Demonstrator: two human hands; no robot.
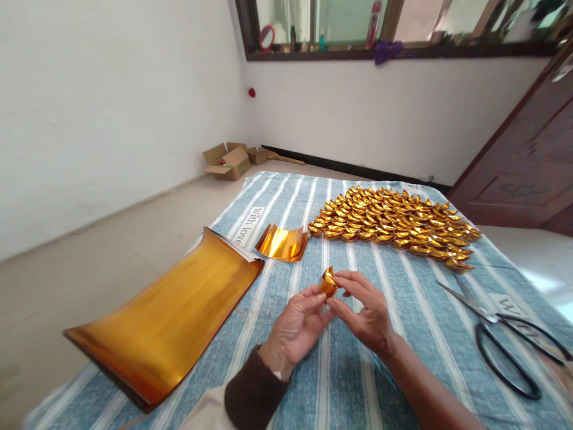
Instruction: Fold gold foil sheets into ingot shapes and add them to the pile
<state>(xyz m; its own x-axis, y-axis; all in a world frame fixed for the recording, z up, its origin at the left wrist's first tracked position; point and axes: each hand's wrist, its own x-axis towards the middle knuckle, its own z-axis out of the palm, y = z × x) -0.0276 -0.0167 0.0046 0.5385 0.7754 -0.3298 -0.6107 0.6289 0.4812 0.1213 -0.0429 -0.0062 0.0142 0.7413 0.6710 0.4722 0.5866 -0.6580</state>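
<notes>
Foil stack (165, 322) lies at my far left on the striped cloth (340, 382), one corner over the edge, sheets curling up. Just right of it, a smaller curved foil strip (282, 242).

My left hand (295, 328): thumb & forefinger pressed onto the lower left side of the foil piece (328, 280). My right hand (364, 310): fingertips pinch its right side, other fingers curled loosely beneath. So the piece sits in the air between both hands, just above the cloth, center of view, near the strip & well short of the ingot pile (394, 224).

Its direction: long axis looks roughly upright, tilted a bit left, pointed tip up & away from me. Can't tell the exact fold, too small & crumpled.

Risks, as I judge: foil is thin & slick, so squeezing too hard w/ either pinch could crush or tear the crease; uneven pull b/w hands could skew the shape. A loose grip & it drops. The stack could slide off the edge if nudged.

Far right: scissors (505, 334), blades open toward me — my right forearm could catch them.
</notes>
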